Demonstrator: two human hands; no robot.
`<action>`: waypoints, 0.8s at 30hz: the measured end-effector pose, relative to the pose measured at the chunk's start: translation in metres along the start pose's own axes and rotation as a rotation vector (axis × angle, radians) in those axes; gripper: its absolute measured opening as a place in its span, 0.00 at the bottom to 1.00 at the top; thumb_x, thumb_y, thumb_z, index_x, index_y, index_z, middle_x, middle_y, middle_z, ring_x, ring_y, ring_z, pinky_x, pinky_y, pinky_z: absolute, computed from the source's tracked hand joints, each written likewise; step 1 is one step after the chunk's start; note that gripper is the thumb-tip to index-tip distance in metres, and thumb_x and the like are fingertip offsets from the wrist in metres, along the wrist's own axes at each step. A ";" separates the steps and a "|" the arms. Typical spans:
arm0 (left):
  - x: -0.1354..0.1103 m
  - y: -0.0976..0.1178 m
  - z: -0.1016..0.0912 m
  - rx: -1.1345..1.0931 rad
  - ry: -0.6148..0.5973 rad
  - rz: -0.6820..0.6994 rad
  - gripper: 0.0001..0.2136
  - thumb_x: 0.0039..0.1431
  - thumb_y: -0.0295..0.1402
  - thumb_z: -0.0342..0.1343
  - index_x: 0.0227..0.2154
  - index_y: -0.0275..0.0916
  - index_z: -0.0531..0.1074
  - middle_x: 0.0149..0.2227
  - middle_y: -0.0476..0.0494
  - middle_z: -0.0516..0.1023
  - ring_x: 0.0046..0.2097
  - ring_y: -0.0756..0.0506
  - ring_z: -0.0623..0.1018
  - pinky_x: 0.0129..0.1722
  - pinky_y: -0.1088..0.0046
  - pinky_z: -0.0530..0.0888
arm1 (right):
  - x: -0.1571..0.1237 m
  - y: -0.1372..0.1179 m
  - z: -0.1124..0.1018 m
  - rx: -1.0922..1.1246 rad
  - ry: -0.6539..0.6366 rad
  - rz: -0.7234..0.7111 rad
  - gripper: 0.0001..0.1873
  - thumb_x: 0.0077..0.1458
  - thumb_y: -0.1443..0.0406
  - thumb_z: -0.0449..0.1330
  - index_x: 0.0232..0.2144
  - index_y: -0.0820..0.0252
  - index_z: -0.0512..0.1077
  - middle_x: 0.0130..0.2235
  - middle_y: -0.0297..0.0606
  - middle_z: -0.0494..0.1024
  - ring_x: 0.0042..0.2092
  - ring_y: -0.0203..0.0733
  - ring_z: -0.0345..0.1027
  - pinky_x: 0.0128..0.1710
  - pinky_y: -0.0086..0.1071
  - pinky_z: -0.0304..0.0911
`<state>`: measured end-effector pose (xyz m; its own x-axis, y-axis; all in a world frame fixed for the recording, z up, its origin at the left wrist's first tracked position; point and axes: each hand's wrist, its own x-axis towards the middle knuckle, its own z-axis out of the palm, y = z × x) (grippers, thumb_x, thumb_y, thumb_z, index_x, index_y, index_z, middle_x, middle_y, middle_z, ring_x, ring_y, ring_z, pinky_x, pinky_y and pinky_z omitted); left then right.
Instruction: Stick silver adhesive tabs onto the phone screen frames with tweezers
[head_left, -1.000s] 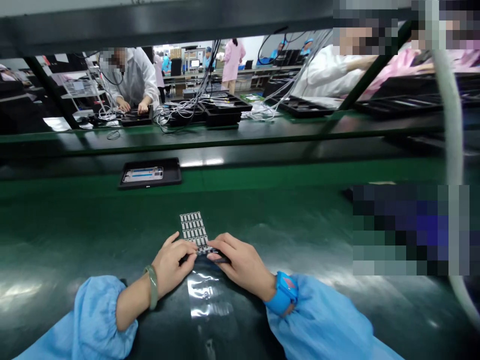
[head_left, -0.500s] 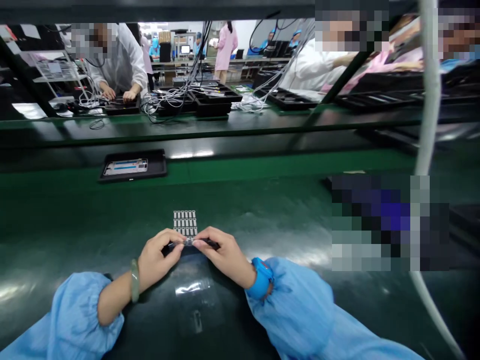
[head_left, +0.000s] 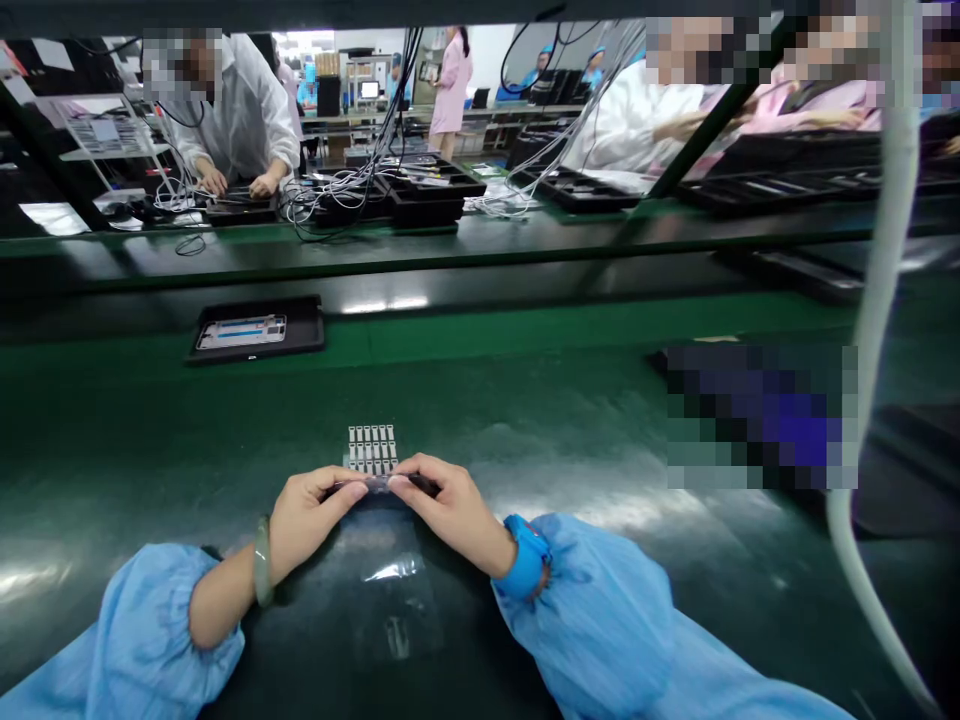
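Observation:
A clear film sheet [head_left: 397, 600] stretches toward me from my fingertips, with bright glare across it. Beyond it stand rows of small pale grey parts [head_left: 372, 448], set in a grid. My left hand [head_left: 309, 515] pinches the near edge of the sheet between thumb and fingers. Close beside it, my right hand [head_left: 450, 505] pinches the same edge, thumb toward me. The fingers partly cover the nearest row. A small pale outline shows in the film near its lower end.
A black tray [head_left: 306, 325] holding a flat frame with blue strips lies at the back left. A dark pad [head_left: 885, 510] and a blurred-out purple area are at right. A white cable [head_left: 892, 200] hangs down there. Across the bench, people work among black trays [head_left: 427, 205] and wires.
My left hand has shifted slightly left and its thumb now lies flatter along the edge. The film reaches a little farther to the right, with its glare moved. The view has shifted slightly.

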<state>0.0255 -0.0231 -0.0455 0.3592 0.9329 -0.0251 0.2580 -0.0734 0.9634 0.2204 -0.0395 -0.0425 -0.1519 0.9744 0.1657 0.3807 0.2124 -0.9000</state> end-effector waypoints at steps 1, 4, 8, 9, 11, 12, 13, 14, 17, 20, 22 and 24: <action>0.000 0.001 0.000 -0.015 0.005 -0.014 0.09 0.54 0.37 0.55 0.34 0.40 0.77 0.36 0.47 0.80 0.39 0.46 0.78 0.42 0.73 0.73 | 0.000 0.000 0.001 0.032 -0.010 0.026 0.10 0.53 0.60 0.57 0.27 0.60 0.73 0.26 0.33 0.73 0.29 0.36 0.65 0.30 0.28 0.59; -0.001 0.001 0.002 -0.067 0.019 -0.052 0.09 0.53 0.37 0.56 0.32 0.39 0.77 0.34 0.46 0.80 0.37 0.46 0.78 0.39 0.74 0.73 | -0.001 0.002 0.005 0.165 -0.007 0.104 0.12 0.52 0.59 0.58 0.23 0.61 0.70 0.24 0.32 0.70 0.28 0.35 0.64 0.29 0.28 0.59; 0.000 -0.001 0.002 -0.125 0.014 -0.093 0.11 0.52 0.38 0.58 0.33 0.37 0.77 0.34 0.45 0.80 0.35 0.47 0.77 0.37 0.74 0.73 | -0.001 0.002 0.007 0.300 -0.018 0.154 0.10 0.50 0.59 0.60 0.26 0.60 0.71 0.28 0.33 0.73 0.31 0.37 0.65 0.33 0.30 0.60; 0.000 -0.001 0.002 -0.135 0.010 -0.099 0.11 0.51 0.38 0.58 0.34 0.37 0.77 0.34 0.45 0.80 0.35 0.47 0.77 0.37 0.74 0.73 | -0.001 0.002 0.007 0.312 -0.022 0.160 0.10 0.49 0.59 0.60 0.26 0.60 0.71 0.28 0.33 0.73 0.31 0.37 0.65 0.34 0.30 0.60; 0.000 0.000 0.002 -0.147 -0.002 -0.110 0.11 0.52 0.39 0.58 0.34 0.37 0.76 0.34 0.45 0.80 0.35 0.47 0.77 0.37 0.74 0.72 | -0.001 0.002 0.007 0.321 -0.025 0.169 0.10 0.49 0.58 0.60 0.26 0.60 0.70 0.27 0.33 0.72 0.31 0.37 0.64 0.33 0.30 0.60; 0.000 0.000 0.002 -0.154 -0.009 -0.117 0.12 0.52 0.39 0.58 0.35 0.37 0.76 0.34 0.44 0.80 0.35 0.47 0.77 0.37 0.74 0.72 | -0.001 0.002 0.007 0.325 -0.025 0.170 0.10 0.49 0.58 0.60 0.25 0.60 0.70 0.27 0.33 0.71 0.31 0.37 0.64 0.33 0.30 0.60; 0.000 0.001 0.002 -0.164 -0.018 -0.125 0.12 0.52 0.39 0.58 0.36 0.36 0.76 0.34 0.44 0.80 0.35 0.47 0.77 0.37 0.73 0.72 | -0.001 0.002 0.007 0.331 -0.025 0.169 0.11 0.49 0.58 0.60 0.25 0.60 0.70 0.27 0.33 0.71 0.31 0.36 0.64 0.33 0.30 0.60; -0.001 0.002 0.002 -0.175 -0.030 -0.133 0.13 0.52 0.39 0.58 0.37 0.36 0.75 0.34 0.44 0.80 0.35 0.47 0.77 0.37 0.74 0.72 | 0.000 0.002 0.007 0.339 -0.024 0.167 0.11 0.50 0.58 0.60 0.25 0.60 0.70 0.27 0.33 0.70 0.30 0.36 0.63 0.33 0.30 0.59; -0.001 0.004 0.000 -0.199 -0.072 -0.135 0.16 0.52 0.40 0.57 0.40 0.36 0.74 0.36 0.43 0.79 0.36 0.47 0.76 0.37 0.74 0.72 | 0.000 0.003 0.007 0.374 -0.023 0.166 0.12 0.49 0.57 0.60 0.25 0.60 0.69 0.26 0.32 0.69 0.29 0.35 0.61 0.33 0.30 0.59; 0.000 0.004 0.000 -0.133 -0.085 -0.110 0.16 0.55 0.42 0.55 0.39 0.36 0.75 0.37 0.43 0.79 0.37 0.46 0.76 0.37 0.73 0.71 | 0.000 0.003 0.006 0.382 -0.028 0.178 0.13 0.49 0.56 0.60 0.24 0.60 0.67 0.25 0.31 0.67 0.28 0.34 0.59 0.31 0.29 0.58; 0.001 0.003 0.000 -0.073 -0.079 -0.105 0.15 0.56 0.42 0.53 0.36 0.36 0.76 0.35 0.44 0.79 0.36 0.46 0.76 0.37 0.73 0.71 | 0.000 0.003 0.006 0.363 -0.039 0.184 0.14 0.49 0.56 0.60 0.23 0.60 0.67 0.24 0.30 0.65 0.27 0.34 0.58 0.30 0.29 0.56; 0.001 0.002 0.000 -0.052 -0.073 -0.106 0.13 0.55 0.41 0.54 0.35 0.37 0.77 0.33 0.45 0.80 0.35 0.46 0.76 0.36 0.74 0.71 | 0.000 0.002 0.005 0.354 -0.058 0.189 0.14 0.49 0.56 0.60 0.23 0.60 0.67 0.24 0.30 0.65 0.27 0.34 0.58 0.30 0.29 0.56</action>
<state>0.0262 -0.0223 -0.0431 0.3971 0.9063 -0.1448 0.2521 0.0440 0.9667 0.2162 -0.0393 -0.0463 -0.1642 0.9860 -0.0302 0.0707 -0.0187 -0.9973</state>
